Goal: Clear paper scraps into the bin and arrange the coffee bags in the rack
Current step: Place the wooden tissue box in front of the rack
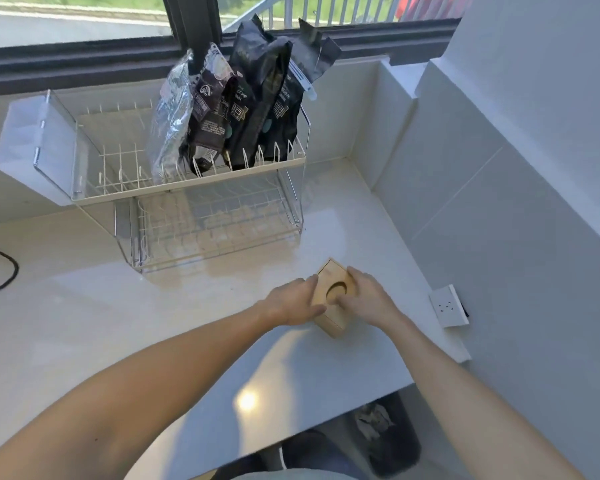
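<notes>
Coffee bags [236,109], several dark ones and one silvery, stand upright side by side in the right half of the upper tier of the white wire rack [136,174], which sits at the back of the tabletop [118,306] below the window [84,15]. The rack's lower tier holds nothing that I can make out. Nearer to me, a small wooden box [333,299] with a round opening in its top rests on the tabletop. My left hand [297,303] grips its left side, fingers curled against the wood; my right hand [369,299] clasps its right side, thumb at the edge of the opening. Below the tabletop's near right edge, a dark bin [399,441] on the floor holds crumpled paper scraps [373,422]. A wall socket [447,306] is mounted to the right.
</notes>
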